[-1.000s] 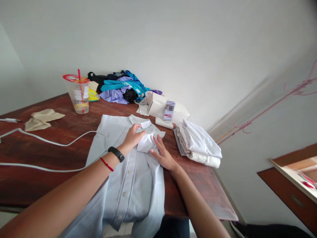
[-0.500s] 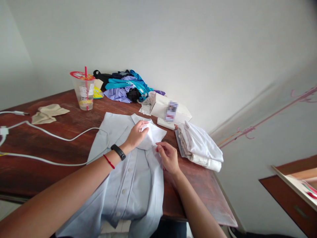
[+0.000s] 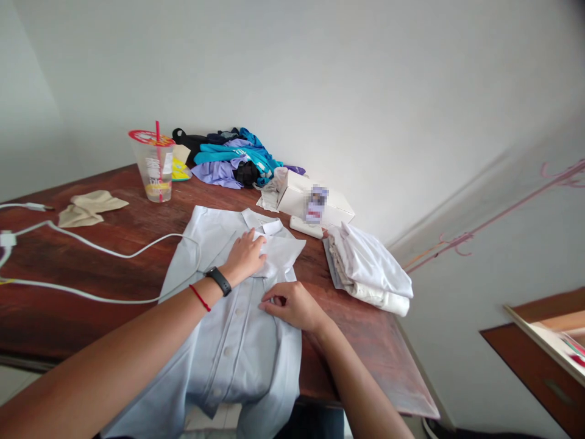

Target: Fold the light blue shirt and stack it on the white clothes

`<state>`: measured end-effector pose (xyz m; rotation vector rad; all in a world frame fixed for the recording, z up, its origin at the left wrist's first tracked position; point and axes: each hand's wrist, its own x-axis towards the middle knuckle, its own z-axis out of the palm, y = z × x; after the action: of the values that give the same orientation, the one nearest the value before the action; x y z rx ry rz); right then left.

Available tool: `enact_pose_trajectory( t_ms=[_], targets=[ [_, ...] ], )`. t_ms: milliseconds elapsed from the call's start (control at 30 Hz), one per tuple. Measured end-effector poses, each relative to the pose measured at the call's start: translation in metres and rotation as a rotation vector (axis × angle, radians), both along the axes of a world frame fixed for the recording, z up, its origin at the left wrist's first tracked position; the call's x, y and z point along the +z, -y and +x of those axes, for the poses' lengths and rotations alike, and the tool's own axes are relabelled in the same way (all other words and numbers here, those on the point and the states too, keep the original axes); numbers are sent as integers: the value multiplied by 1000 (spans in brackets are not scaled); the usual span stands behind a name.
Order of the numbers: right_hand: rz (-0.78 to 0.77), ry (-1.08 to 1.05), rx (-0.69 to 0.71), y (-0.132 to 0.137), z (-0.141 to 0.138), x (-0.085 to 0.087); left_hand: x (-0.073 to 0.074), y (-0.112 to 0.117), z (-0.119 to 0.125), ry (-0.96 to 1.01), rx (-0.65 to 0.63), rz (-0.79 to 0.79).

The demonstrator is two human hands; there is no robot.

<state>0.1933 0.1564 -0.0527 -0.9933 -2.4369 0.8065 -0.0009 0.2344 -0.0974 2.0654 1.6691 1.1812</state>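
Note:
A light blue button shirt (image 3: 233, 329) lies front up on the dark wooden table (image 3: 91, 268), its hem hanging over the near edge. My left hand (image 3: 245, 256) rests flat on the folded-in sleeve near the collar, fingers stretched out. A black band and a red string are on that wrist. My right hand (image 3: 292, 305) sits lower on the shirt's right side with fingers curled, pinching the fabric beside the button placket.
A stack of folded white clothes (image 3: 370, 268) lies to the right. Behind the shirt are a white box (image 3: 315, 204), a heap of blue, purple and black clothes (image 3: 233, 161), a plastic cup with a red straw (image 3: 155, 167), a beige cloth (image 3: 89, 207) and white cables (image 3: 91, 247).
My right hand slid down and toward me along the shirt's right side and curled onto the fabric. My left hand lifted the sleeve fold briefly, then pressed it flat again.

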Motion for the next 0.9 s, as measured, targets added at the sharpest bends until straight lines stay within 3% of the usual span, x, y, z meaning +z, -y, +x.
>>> enact_pose_trajectory(
  t_ms=[333,733,900],
  targets=[
    [8,45,-22,-1,1,-3,8,-9,-3,165,-43,40],
    [10,-49,-195,-3,4,-4,34,0,5,501,-191,58],
    [30,-19,-188,-3,6,-1,42,5,7,585,-222,61]
  ],
)
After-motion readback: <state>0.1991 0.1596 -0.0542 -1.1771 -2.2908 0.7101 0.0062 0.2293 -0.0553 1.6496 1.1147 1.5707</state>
